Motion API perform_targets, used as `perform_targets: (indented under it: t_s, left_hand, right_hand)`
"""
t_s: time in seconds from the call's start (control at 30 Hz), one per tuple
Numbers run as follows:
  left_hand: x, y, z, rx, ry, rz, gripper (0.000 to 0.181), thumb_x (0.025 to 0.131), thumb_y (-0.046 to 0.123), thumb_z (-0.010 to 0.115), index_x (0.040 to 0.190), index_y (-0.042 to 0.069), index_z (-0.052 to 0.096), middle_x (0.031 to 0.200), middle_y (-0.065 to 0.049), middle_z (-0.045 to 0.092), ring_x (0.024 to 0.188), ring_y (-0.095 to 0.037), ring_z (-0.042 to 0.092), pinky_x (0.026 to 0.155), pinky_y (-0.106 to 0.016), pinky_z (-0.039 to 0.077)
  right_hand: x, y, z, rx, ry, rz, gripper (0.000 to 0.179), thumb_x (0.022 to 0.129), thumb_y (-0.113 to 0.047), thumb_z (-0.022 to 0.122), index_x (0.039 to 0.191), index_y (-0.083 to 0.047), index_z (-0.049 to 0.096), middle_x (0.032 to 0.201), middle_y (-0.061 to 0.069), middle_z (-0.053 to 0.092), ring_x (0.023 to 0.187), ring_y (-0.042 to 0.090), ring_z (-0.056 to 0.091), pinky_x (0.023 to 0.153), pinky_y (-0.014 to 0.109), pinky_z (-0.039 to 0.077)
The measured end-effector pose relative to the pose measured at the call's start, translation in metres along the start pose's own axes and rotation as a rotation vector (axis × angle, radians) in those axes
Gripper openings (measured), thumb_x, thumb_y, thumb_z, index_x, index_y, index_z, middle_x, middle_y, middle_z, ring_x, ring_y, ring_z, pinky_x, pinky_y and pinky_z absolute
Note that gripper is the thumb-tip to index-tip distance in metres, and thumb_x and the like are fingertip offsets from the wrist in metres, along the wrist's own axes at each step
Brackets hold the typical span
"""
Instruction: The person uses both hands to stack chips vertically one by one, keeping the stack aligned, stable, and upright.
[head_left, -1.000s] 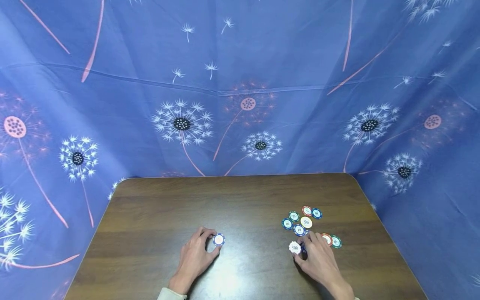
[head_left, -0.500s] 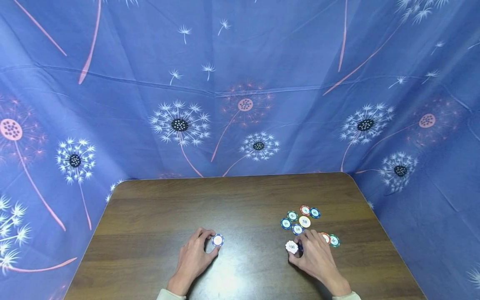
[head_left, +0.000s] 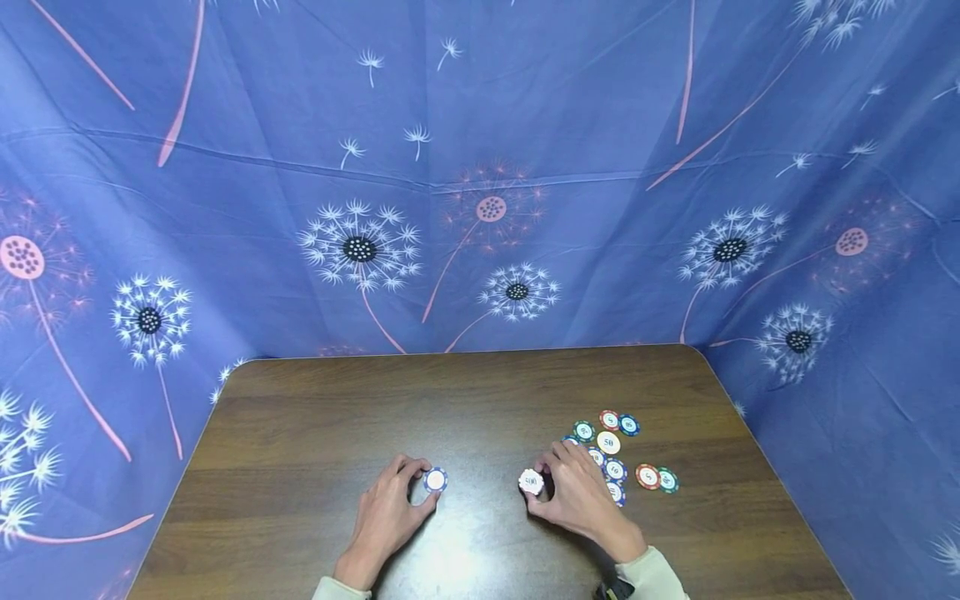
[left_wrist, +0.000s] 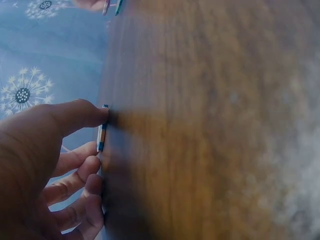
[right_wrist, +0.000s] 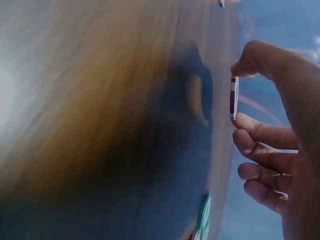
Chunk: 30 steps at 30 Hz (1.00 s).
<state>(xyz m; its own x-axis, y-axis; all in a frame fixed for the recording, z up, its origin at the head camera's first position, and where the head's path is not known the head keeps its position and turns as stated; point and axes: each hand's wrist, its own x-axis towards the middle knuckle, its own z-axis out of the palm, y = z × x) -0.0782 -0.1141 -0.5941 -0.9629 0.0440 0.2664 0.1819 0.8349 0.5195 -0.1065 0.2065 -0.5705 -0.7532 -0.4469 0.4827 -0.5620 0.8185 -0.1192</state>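
My left hand point(head_left: 388, 512) pinches a blue-and-white poker chip point(head_left: 436, 480) by its edges, thumb on one side and a finger on the other. In the left wrist view that chip point(left_wrist: 102, 131) lies level at the tabletop. Between thumb and forefinger, my right hand point(head_left: 581, 497) grips a white poker chip marked 500 point(head_left: 531, 482). The right wrist view shows this chip point(right_wrist: 234, 97) edge-on, raised off the table, with its shadow falling apart from it. Part of the chip group behind the right hand is hidden by its fingers.
Several loose chips lie flat on the right of the wooden table point(head_left: 337, 408), among them a pale 50 chip point(head_left: 609, 442), a red chip point(head_left: 648, 477) and a green chip point(head_left: 667, 480). A blue dandelion-print cloth point(head_left: 480, 108) hangs behind the table and along both sides.
My right hand has lifted the 500 chip and carried it left, away from the other chips, uncovering blue ones beneath it. The left hand keeps its pinch in place.
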Motion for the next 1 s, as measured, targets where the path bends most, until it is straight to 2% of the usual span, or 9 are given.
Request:
perform_targets:
  t_s: [0.2,0.37,0.47,0.6,0.8,1.0]
  left_hand:
    - [0.001,-0.004,-0.001,0.017,0.02,0.066,0.038,0.073,0.034,0.096,0.105,0.028,0.077,0.102,0.016,0.065,0.087,-0.014,0.07,0.06,-0.037,0.051]
    - [0.004,-0.007,-0.004,0.017,-0.02,0.096,0.038,0.074,0.035,0.096,0.107,0.029,0.078,0.102,0.017,0.066,0.086,-0.014,0.07,0.06,-0.036,0.05]
    - [0.006,-0.008,-0.005,0.013,-0.058,0.087,0.037,0.076,0.037,0.095,0.108,0.03,0.079,0.105,0.018,0.067,0.087,-0.012,0.069,0.062,-0.036,0.05]
    - [0.006,-0.008,-0.007,0.008,-0.096,0.075,0.035,0.078,0.038,0.095,0.108,0.032,0.079,0.105,0.02,0.066,0.08,-0.006,0.062,0.061,-0.033,0.048]
    - [0.007,-0.008,-0.008,-0.012,-0.106,0.063,0.033,0.078,0.036,0.095,0.108,0.031,0.079,0.103,0.019,0.065,0.075,-0.001,0.054,0.059,-0.031,0.044]
    - [0.007,-0.009,-0.008,-0.015,-0.111,0.065,0.034,0.079,0.035,0.095,0.108,0.03,0.08,0.103,0.019,0.065,0.075,-0.002,0.054,0.06,-0.031,0.044]
  right_hand:
    - [0.026,-0.025,0.02,0.004,-0.036,-0.126,0.041,0.063,-0.047,0.088,0.082,-0.018,0.066,0.083,-0.006,0.058,0.081,0.017,0.056,0.076,0.037,0.047]
    - [0.047,-0.044,0.033,0.004,-0.096,-0.206,0.04,0.067,-0.051,0.086,0.084,-0.021,0.066,0.086,-0.007,0.059,0.085,0.016,0.057,0.077,0.035,0.048]
    - [0.058,-0.053,0.037,0.019,-0.148,-0.229,0.039,0.068,-0.051,0.087,0.086,-0.022,0.068,0.089,-0.007,0.061,0.088,0.015,0.058,0.081,0.035,0.049]
    - [0.068,-0.061,0.042,0.024,-0.204,-0.251,0.039,0.071,-0.052,0.086,0.09,-0.022,0.071,0.093,-0.008,0.063,0.092,0.015,0.059,0.086,0.034,0.049]
    - [0.077,-0.067,0.049,0.034,-0.265,-0.265,0.039,0.073,-0.052,0.086,0.093,-0.022,0.072,0.096,-0.008,0.063,0.097,0.014,0.059,0.09,0.033,0.048]
    - [0.08,-0.071,0.053,0.051,-0.268,-0.276,0.04,0.073,-0.051,0.087,0.095,-0.021,0.073,0.097,-0.008,0.063,0.099,0.015,0.059,0.092,0.034,0.049]
